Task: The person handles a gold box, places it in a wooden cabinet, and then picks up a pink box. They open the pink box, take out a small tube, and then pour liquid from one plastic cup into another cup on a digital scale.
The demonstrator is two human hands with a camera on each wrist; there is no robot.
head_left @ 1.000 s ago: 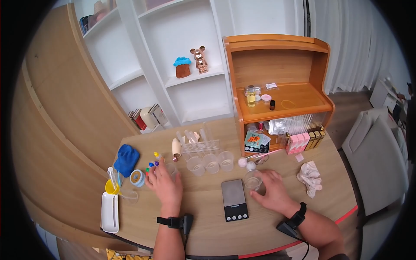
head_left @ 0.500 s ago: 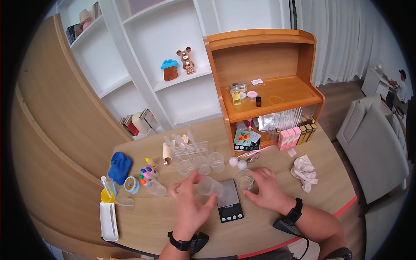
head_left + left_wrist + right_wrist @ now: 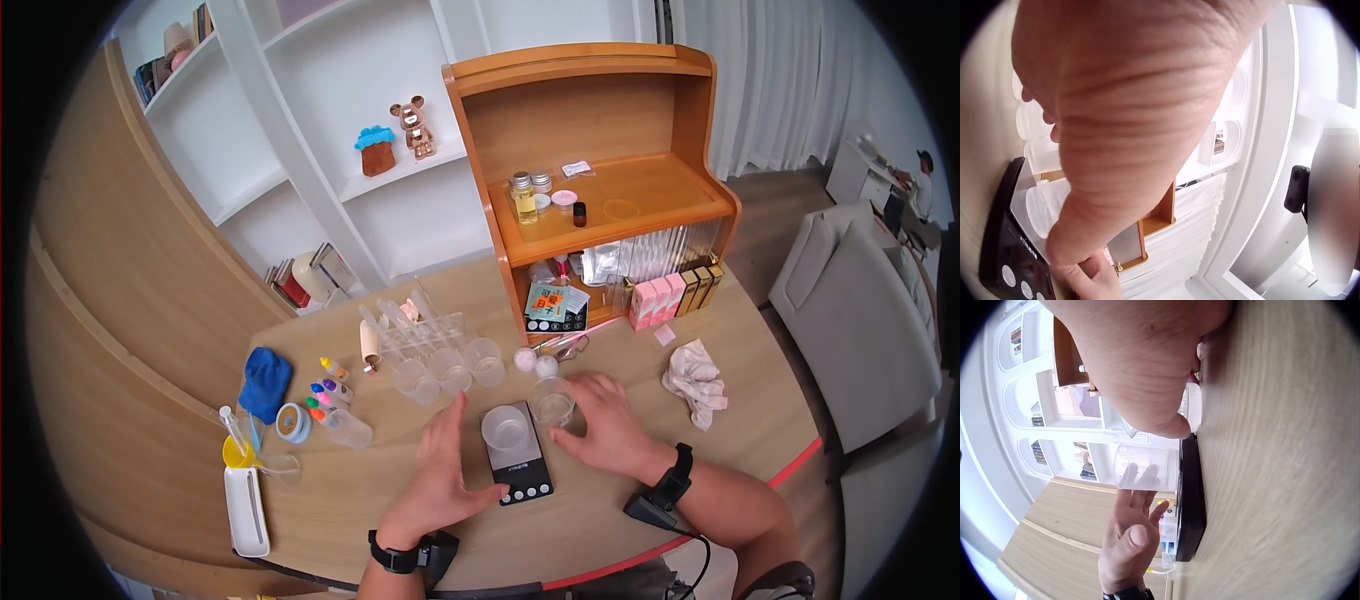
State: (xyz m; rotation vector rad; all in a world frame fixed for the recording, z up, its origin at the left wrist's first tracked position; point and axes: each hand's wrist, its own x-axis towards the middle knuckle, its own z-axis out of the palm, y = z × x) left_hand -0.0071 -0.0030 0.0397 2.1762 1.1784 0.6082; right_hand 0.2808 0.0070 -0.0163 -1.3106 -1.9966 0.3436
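A clear plastic cup (image 3: 506, 428) stands upright on the plate of a black digital scale (image 3: 522, 481). My left hand (image 3: 440, 485) is just left of the scale, fingers and thumb spread apart; the right wrist view shows its fingertips close to the wall of that cup (image 3: 1147, 467). My right hand (image 3: 612, 432) holds a second clear cup (image 3: 552, 402) between thumb and fingers, on the table at the scale's right edge. In the left wrist view my hand's base covers much of the scene, with the scale's buttons (image 3: 1009, 275) low at left.
Behind the scale stand several clear cups (image 3: 450, 372) and a rack of tubes (image 3: 425, 335). Small colored-cap bottles (image 3: 335, 390), a blue cloth (image 3: 266, 385) and a white tray (image 3: 247, 512) lie left. A wooden shelf (image 3: 590, 250) rises at the back; a crumpled cloth (image 3: 694, 383) is right.
My left hand has carried a clear cup from beside the colored-cap bottles over to the scale, set it on the plate and let go. The right hand has stayed at its cup.
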